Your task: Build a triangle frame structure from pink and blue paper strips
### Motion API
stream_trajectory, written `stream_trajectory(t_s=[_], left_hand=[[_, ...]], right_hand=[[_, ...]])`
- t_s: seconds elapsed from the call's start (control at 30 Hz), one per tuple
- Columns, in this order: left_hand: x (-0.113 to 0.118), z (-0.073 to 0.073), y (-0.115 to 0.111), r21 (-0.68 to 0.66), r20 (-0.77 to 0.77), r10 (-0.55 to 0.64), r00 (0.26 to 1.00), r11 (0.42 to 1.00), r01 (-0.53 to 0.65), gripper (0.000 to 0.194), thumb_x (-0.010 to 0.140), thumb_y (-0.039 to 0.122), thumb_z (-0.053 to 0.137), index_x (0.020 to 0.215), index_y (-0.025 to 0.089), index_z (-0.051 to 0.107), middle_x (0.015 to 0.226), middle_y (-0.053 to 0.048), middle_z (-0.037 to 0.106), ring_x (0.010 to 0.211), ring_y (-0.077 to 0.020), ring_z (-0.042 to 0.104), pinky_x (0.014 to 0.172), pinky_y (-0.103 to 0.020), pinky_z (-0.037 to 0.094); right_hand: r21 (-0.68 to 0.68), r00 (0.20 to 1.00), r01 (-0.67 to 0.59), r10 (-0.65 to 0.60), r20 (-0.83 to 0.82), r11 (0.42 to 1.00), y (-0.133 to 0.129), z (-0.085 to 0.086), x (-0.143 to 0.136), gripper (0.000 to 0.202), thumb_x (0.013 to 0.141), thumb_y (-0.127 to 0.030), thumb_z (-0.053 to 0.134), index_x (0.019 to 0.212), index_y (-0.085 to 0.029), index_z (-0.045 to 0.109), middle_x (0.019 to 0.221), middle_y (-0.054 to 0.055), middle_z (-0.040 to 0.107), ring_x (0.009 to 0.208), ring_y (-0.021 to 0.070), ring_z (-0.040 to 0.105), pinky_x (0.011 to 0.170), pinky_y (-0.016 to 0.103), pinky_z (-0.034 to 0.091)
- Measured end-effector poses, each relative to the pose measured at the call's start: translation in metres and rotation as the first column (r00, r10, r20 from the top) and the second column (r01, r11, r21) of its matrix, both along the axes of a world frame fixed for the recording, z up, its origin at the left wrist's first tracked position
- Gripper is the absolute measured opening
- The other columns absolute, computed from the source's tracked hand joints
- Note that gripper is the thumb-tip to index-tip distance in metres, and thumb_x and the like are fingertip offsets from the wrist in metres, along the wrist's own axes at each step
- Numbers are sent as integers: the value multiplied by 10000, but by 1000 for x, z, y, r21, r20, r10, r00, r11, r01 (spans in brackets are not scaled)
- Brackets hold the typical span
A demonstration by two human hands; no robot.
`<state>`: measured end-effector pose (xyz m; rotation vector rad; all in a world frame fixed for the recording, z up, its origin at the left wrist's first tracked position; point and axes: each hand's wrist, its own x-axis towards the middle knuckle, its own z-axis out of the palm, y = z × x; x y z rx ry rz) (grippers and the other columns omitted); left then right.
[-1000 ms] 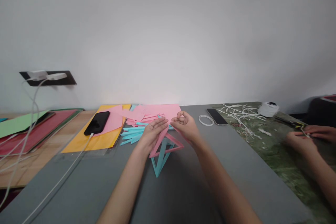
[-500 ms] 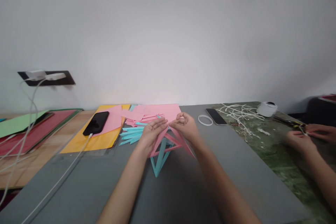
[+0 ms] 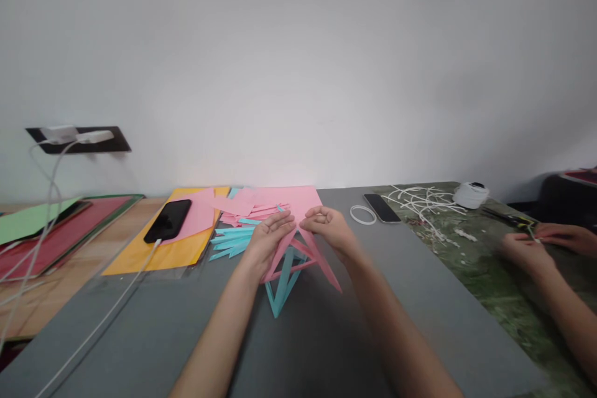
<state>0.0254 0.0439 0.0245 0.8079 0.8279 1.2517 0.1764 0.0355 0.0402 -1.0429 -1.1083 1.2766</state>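
Observation:
Pink folded strips (image 3: 319,259) and blue folded strips (image 3: 282,286) form an open, angular paper frame below my hands. My left hand (image 3: 272,235) is closed on a pink strip at the top of the frame. Facing it, my right hand (image 3: 326,225) pinches the pink paper close by, its fingers curled. The exact join between the fingertips is too small to make out. Behind my left hand lie loose blue strips (image 3: 232,240) and a pile of pink strips (image 3: 254,210).
A black phone (image 3: 168,221) charges on a yellow envelope (image 3: 186,254). Tape roll (image 3: 362,215) and another phone (image 3: 382,208) lie right. White cords (image 3: 426,202) and a white spool (image 3: 471,195) sit beyond, near another person's hands (image 3: 532,252).
My right hand has shifted slightly down and away from my left. The pink strip below it hangs at a different angle. The whole view has shifted slightly.

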Motion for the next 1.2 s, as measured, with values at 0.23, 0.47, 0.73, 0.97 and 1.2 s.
stream_trajectory(t_s=[0.23,0.47,0.73,0.97,1.2], left_hand=[[1,4,-1,-6,10,-3,1000,1000,3,325,562,75,751,871,133,668,901,-62,700,907,-153,632,950,-287,420],[1,2,0,-4,-2,-13,1000,1000,13,324,574,82,743,884,142,668,917,-68,704,932,-159,629,958,-298,414],[-1,-5,2,82,-61,-26,998,996,31,373,555,145,769,914,152,667,976,-83,693,966,-183,618,961,-333,412],[-2,-4,1,116,-109,-36,993,992,48,384,571,168,768,938,161,659,1019,-88,679,991,-184,607,956,-338,415],[-2,-4,2,93,-84,-42,996,994,49,403,569,161,768,954,152,647,1030,-93,674,982,-177,610,943,-318,423]], right_hand=[[16,997,71,-71,2,997,-2,3,-4,288,495,-200,733,700,-177,532,516,-52,588,514,99,528,570,241,395],[25,997,70,-70,-25,997,0,-1,0,377,474,-221,746,683,-203,434,544,-36,616,534,125,564,574,257,412],[39,998,54,-53,-28,998,1,-3,-1,434,459,-184,749,687,-211,382,518,-50,614,494,109,553,552,243,408],[30,996,76,-74,-44,997,0,0,0,438,452,-195,765,693,-207,400,494,-63,595,492,107,544,552,241,405],[6,1000,-3,3,6,1000,3,-3,6,314,516,-261,748,724,-172,530,523,-46,586,511,99,528,554,241,406]])
